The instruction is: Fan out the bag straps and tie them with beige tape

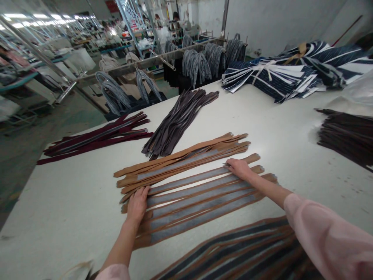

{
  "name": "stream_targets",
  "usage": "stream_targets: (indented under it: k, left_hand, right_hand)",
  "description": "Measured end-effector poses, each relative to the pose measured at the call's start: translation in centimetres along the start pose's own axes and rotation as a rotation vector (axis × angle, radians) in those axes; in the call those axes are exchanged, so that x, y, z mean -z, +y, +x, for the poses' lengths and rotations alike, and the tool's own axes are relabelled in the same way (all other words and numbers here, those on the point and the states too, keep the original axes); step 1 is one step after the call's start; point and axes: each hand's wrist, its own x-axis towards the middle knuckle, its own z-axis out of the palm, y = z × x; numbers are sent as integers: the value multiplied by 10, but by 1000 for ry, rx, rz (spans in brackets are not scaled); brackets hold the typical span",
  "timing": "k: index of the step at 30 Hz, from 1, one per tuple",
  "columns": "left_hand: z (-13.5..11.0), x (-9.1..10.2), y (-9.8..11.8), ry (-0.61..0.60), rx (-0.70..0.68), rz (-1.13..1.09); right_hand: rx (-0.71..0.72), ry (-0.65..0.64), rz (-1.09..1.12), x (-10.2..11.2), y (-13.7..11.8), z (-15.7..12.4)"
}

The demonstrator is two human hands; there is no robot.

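Brown fabric strips with grey backing (201, 190) lie side by side across the table in front of me. My left hand (138, 204) rests on their left ends, its fingers close together and curled over the edge of one strip. Near the right end of the same strip, my right hand (239, 169) is closed in a pinch. A thin, greyish pointed thing juts from its fingertips, too small to name. Just beyond both hands is a bunched pile of brown strips (180, 157). Closer to me lie more brown strips with dark centres (233, 252), partly under my right sleeve.
Maroon strips (96, 136) and dark grey-brown strips (177, 124) lie farther back on the white table (72, 202). Dark brown strips (346, 136) are at right, below tied navy-and-white fabric bundles (271, 77). A metal rail rack (157, 60) with grey looped straps stands beyond the table.
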Motion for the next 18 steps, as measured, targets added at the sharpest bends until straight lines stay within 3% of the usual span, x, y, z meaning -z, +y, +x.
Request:
stream_targets:
  k: [8, 13, 18]
  left_hand:
    - [0, -13, -18, 68, 1, -47]
    - [-28, -26, -9, 171, -31, -138]
    - [-60, -37, -6, 225, -47, -212]
  right_hand:
    - [-32, 25, 17, -1, -7, -5]
    - [-62, 42, 48, 1, -14, -8]
    - [-5, 45, 93, -4, -17, -16]
